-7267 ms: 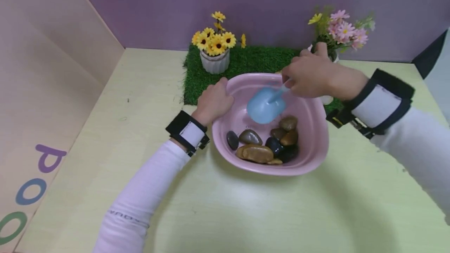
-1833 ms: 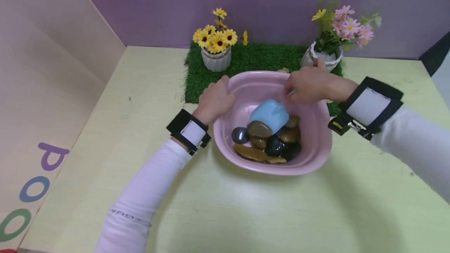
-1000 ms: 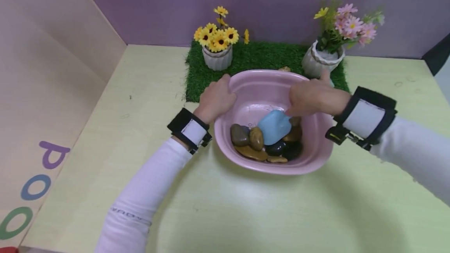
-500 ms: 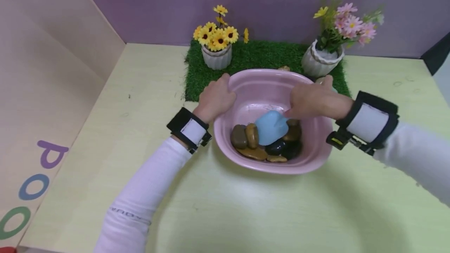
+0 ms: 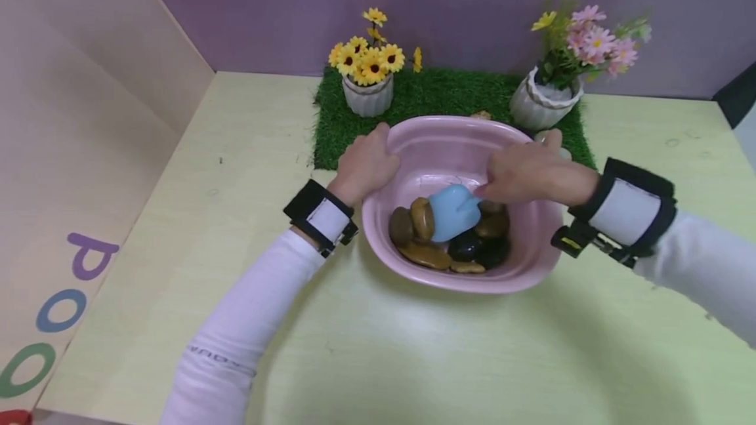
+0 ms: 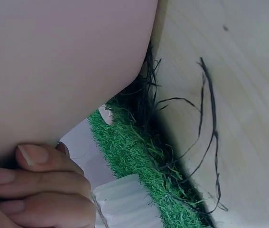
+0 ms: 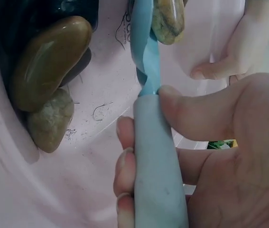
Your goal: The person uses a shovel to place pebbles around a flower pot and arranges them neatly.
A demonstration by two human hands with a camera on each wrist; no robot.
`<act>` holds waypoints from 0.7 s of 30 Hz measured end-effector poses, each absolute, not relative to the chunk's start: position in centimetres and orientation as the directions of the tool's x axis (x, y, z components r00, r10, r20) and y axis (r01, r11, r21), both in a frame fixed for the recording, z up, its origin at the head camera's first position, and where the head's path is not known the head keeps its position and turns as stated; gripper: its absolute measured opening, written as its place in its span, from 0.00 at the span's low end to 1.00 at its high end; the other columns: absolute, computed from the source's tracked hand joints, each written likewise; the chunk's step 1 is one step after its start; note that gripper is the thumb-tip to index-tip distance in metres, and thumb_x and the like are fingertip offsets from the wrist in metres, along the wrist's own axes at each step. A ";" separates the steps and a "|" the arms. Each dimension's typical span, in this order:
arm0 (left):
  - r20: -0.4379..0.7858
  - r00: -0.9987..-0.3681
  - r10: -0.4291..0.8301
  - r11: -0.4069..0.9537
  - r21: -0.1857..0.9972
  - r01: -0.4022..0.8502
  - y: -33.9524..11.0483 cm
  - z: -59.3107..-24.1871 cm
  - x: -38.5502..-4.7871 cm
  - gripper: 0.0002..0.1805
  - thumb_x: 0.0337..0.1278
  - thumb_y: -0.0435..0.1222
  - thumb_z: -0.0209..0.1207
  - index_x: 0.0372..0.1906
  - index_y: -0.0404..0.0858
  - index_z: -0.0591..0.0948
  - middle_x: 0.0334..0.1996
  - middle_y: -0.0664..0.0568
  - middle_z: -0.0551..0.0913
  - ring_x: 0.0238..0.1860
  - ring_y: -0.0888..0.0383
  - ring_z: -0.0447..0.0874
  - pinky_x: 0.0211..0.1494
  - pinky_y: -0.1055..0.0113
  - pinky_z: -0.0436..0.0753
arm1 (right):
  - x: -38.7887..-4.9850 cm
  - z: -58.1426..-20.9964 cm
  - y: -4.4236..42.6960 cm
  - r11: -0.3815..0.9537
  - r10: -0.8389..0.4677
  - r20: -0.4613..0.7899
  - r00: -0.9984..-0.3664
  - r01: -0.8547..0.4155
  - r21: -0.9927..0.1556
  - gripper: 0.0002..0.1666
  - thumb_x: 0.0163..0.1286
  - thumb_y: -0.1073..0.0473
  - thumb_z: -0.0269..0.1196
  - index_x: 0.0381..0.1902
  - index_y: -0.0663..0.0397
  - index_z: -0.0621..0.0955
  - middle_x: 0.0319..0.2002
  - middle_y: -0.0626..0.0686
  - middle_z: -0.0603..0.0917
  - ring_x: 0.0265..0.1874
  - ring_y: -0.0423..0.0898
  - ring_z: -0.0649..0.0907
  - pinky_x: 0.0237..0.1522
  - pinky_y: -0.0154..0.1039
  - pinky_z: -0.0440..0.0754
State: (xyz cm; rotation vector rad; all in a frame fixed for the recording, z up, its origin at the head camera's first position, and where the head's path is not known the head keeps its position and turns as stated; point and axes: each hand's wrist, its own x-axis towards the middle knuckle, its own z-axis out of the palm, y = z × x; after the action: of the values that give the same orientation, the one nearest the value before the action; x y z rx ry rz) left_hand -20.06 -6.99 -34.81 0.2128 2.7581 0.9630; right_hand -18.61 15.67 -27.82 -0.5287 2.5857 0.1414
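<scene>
A pink basin (image 5: 461, 285) stands on the table, with several smooth brown and black stones (image 5: 463, 246) in it. My left hand (image 5: 367, 164) holds the basin's left rim; in the left wrist view its fingers (image 6: 53, 183) curl against the outside wall. With my right hand (image 5: 531, 170) I grip a toy shovel by its pale grey handle (image 7: 158, 161), thumb along the top. The light blue shovel blade (image 5: 453, 212) is down among the stones, its left edge against a brown stone (image 5: 422, 218). The handle is hidden by my hand in the head view.
Behind the basin lies a green artificial grass mat (image 5: 449, 90). On it stand a white pot of yellow flowers (image 5: 369, 94) and, at the right, a white pot of pink flowers (image 5: 542, 102). A purple backdrop (image 5: 461, 12) rises behind them.
The shovel has gone from above the stones down in among them, and several stones have shifted. Lately the brown stone beside the blade has moved slightly left and up. My left hand stays on the rim.
</scene>
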 end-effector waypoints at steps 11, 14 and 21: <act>-0.144 -0.967 0.212 0.768 0.636 0.074 -7.0 -34.7 -20.0 0.22 0.65 0.36 0.47 0.63 0.37 0.68 0.39 0.42 0.80 0.29 0.50 0.84 0.23 0.63 0.80 | -17.9 -28.1 12.5 0.912 -0.386 -0.435 -0.814 -0.407 -0.046 0.23 0.68 0.43 0.60 0.18 0.50 0.76 0.19 0.50 0.80 0.24 0.51 0.77 0.56 0.65 0.57; -0.141 -0.967 0.214 0.767 0.637 0.077 -7.1 -34.7 -20.0 0.21 0.65 0.36 0.47 0.62 0.37 0.69 0.38 0.42 0.80 0.29 0.50 0.84 0.23 0.63 0.80 | -18.0 -28.4 12.2 0.913 -0.380 -0.443 -0.812 -0.406 -0.038 0.22 0.68 0.43 0.59 0.20 0.50 0.77 0.22 0.50 0.80 0.27 0.52 0.77 0.58 0.65 0.58; -0.148 -0.967 0.208 0.773 0.631 0.069 -7.0 -34.6 -20.0 0.21 0.65 0.36 0.47 0.61 0.37 0.69 0.39 0.42 0.80 0.27 0.51 0.84 0.23 0.63 0.81 | -18.9 -29.2 13.1 0.871 -0.485 -0.386 -0.785 -0.471 -0.137 0.10 0.65 0.47 0.64 0.29 0.44 0.86 0.33 0.49 0.86 0.37 0.53 0.81 0.56 0.65 0.57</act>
State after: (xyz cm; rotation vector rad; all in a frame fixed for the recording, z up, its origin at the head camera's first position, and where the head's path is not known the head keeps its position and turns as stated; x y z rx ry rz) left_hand -20.04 -7.00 -34.61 0.2177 2.7569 0.9698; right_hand -18.89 13.14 -29.18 -0.7046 2.6281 -0.0465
